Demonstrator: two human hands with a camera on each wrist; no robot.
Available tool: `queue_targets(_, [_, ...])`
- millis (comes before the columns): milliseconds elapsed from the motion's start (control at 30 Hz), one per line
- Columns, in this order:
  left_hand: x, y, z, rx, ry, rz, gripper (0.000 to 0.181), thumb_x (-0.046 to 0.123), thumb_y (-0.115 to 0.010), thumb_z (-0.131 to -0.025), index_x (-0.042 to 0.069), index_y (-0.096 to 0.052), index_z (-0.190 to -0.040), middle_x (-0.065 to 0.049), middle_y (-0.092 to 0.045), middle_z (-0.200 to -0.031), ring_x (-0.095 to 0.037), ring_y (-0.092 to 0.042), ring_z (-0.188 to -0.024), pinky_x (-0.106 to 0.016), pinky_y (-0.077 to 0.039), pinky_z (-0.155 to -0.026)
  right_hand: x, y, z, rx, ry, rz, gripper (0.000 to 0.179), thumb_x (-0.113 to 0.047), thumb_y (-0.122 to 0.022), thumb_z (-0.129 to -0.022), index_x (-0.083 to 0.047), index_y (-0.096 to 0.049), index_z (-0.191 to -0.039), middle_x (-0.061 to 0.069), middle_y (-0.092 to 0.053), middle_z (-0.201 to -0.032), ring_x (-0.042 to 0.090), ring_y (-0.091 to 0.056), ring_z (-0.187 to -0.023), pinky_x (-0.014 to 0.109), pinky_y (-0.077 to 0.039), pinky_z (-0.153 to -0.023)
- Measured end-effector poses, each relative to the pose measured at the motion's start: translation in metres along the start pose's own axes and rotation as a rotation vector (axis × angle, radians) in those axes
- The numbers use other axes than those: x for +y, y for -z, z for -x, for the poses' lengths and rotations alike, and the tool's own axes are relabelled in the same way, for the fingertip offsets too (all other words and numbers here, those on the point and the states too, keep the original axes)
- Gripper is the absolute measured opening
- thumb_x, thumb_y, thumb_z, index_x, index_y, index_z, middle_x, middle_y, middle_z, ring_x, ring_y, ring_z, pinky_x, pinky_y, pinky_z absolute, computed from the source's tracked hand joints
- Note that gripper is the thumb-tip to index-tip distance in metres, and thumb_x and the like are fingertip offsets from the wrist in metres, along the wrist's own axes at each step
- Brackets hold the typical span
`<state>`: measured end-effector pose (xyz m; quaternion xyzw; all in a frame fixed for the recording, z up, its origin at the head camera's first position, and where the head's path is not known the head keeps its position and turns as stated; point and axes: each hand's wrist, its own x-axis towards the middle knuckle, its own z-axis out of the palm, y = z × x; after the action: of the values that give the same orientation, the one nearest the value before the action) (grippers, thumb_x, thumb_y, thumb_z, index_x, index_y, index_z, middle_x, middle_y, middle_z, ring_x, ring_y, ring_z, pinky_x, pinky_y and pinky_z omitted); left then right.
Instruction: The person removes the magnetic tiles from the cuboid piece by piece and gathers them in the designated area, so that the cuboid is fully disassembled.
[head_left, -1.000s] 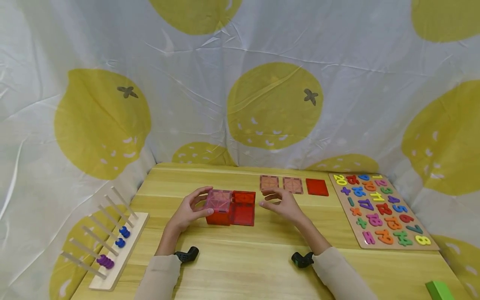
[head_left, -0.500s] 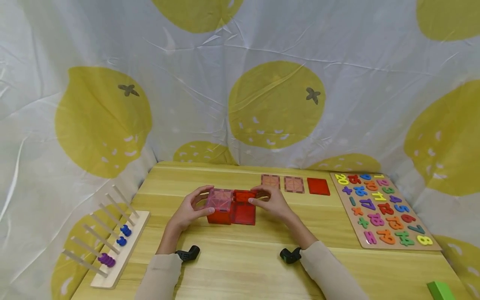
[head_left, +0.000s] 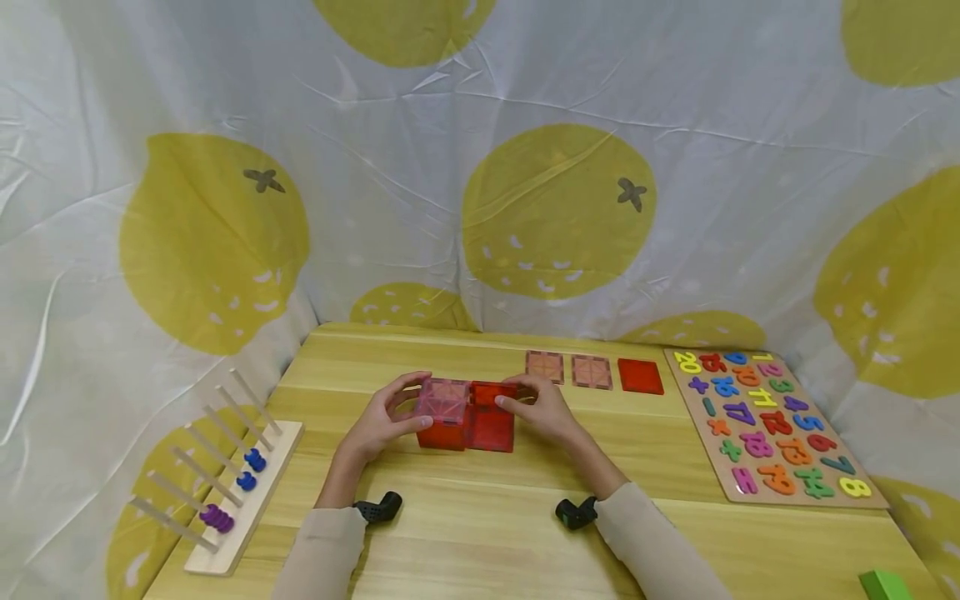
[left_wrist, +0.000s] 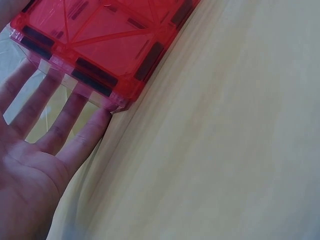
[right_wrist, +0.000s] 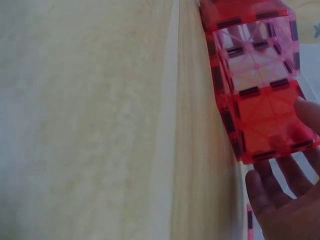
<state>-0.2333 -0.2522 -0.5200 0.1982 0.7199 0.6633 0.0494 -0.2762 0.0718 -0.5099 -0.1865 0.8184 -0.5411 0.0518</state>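
Note:
A cube of translucent magnetic tiles [head_left: 440, 435], with red sides and a pink top, stands on the table in the head view. My left hand [head_left: 377, 427] grips it from the left, thumb on the front top edge. In the left wrist view the fingers [left_wrist: 62, 125] lie along the cube's side. Right of the cube, a red magnetic tile [head_left: 491, 435] lies flat. Behind this flat tile an upright red magnetic tile [head_left: 485, 393] adjoins the cube. My right hand [head_left: 546, 410] pinches its right edge, with the thumb on its face in the right wrist view.
Two pink tiles [head_left: 543, 366] and one red tile [head_left: 641, 377] lie at the back. A number puzzle board [head_left: 720, 446] is on the right, and a green block [head_left: 883, 585] at the lower right. A wooden peg rack [head_left: 255, 508] with beads stands on the left.
My right hand has come in leftward from beside the tiles and taken hold of the upright red magnetic tile. My left hand keeps its grip on the cube.

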Motion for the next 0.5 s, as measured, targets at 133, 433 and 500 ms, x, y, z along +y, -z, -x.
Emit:
queue_targets(133, [0.0003,-0.0011,-0.0006,-0.001,0.007,-0.002,0.074,0.008,-0.078,-0.091,0.007,-0.042,-0.155,-0.014,-0.044,-0.156,-0.036,-0.043,-0.141,-0.022,-0.051,-0.105,0.0013,-0.0018,-0.0011,0.005,-0.001,0.003,0.031,-0.027,-0.075,-0.096,-0.012,-0.074,-0.123,0.006,-0.076,-0.113,0.023,-0.072,-0.104,0.043,-0.059,-0.095])
queue_targets(433, [0.0014,-0.0006,-0.0012,-0.004,0.001,-0.009,0.073,0.008,-0.077,-0.091,0.007,-0.042,-0.155,-0.015,-0.044,-0.155,-0.037,-0.044,-0.141,-0.023,-0.051,-0.105,0.0041,-0.0031,-0.0044,0.035,0.002,0.002,0.022,-0.024,-0.076,-0.095,-0.015,-0.078,-0.115,0.002,-0.078,-0.105,0.019,-0.072,-0.099,0.041,-0.058,-0.092])
queue_targets(500, [0.0016,-0.0003,-0.0011,-0.005,0.003,-0.009,0.073,0.008,-0.077,-0.091,0.006,-0.041,-0.155,-0.015,-0.044,-0.155,-0.037,-0.044,-0.14,-0.023,-0.052,-0.104,0.0048,-0.0037,-0.0051,0.045,0.001,0.0,0.02,-0.025,-0.076,-0.095,-0.016,-0.079,-0.113,0.001,-0.078,-0.104,0.017,-0.071,-0.098,0.04,-0.058,-0.092])
